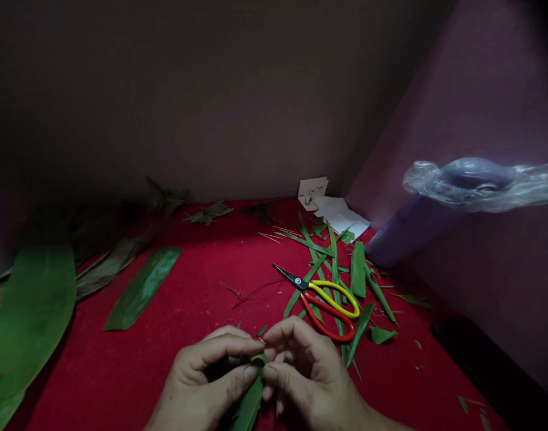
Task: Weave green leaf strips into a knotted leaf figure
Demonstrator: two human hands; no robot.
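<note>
At the bottom middle, my left hand [213, 377] pinches a folded green leaf strip [251, 400] between thumb and fingers. My right hand [307, 374] closes on the same strip from the other side, the two thumb tips almost meeting. A thin, light sliver shows at the fingertips above the fold. The strip's lower end hangs between the palms. Just beyond my right hand lie scissors [298, 282] with one yellow and one red handle, resting over cut leaf strips [334, 257] on the red cloth [202, 293].
A large leaf [36, 317] and a cut leaf piece [143, 289] lie left. White papers [343, 215] sit at the back right, near a purple cylinder [417, 227] with clear plastic around its top. A dark flat object [489, 359] lies at the right edge.
</note>
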